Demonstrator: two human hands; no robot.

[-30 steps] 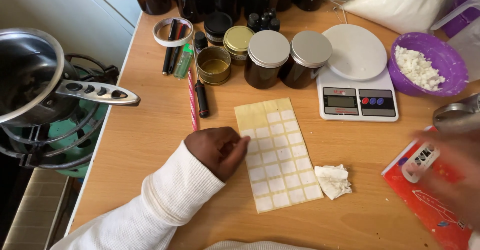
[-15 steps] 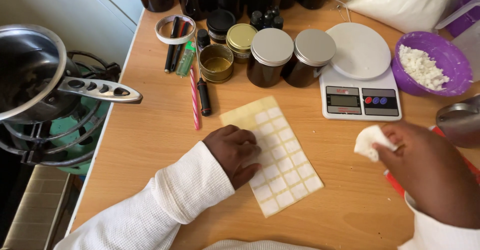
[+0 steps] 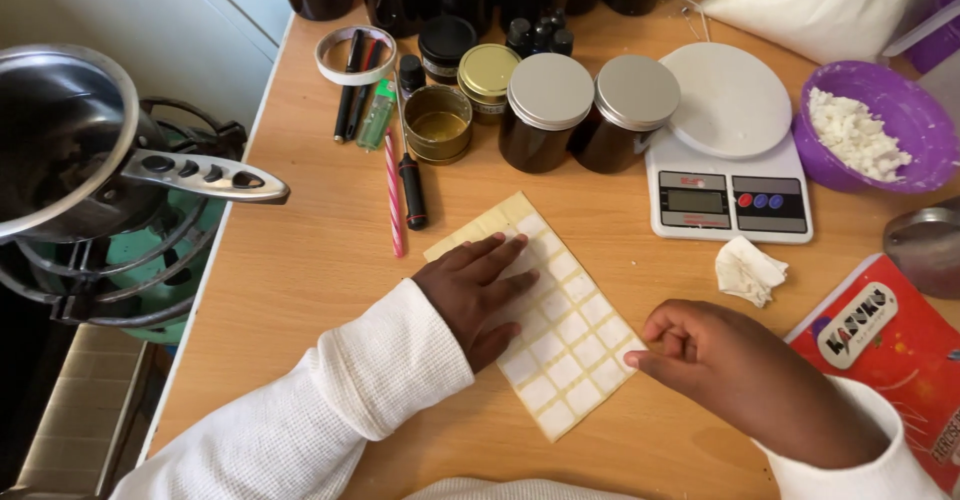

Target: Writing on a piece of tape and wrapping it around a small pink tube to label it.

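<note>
Two hands on a sheet of small labels on the tabletop

The left hand [image 3: 478, 295] lies flat with spread fingers on the label sheet [image 3: 550, 330]; the right hand [image 3: 735, 375], at 3 o'clock from it, pinches the sheet's edge, its fingertips partly hidden. At 1 o'clock, a purple bowl [image 3: 900, 165], cut off by the frame edge, holds white flakes.

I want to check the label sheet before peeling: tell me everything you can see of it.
The label sheet is a pale yellow backing holding a grid of small white rectangular stickers, paper by its look. It lies flat and slanted on the wooden table. The left hand presses flat on its upper left part; the right hand pinches at its right edge.
</note>
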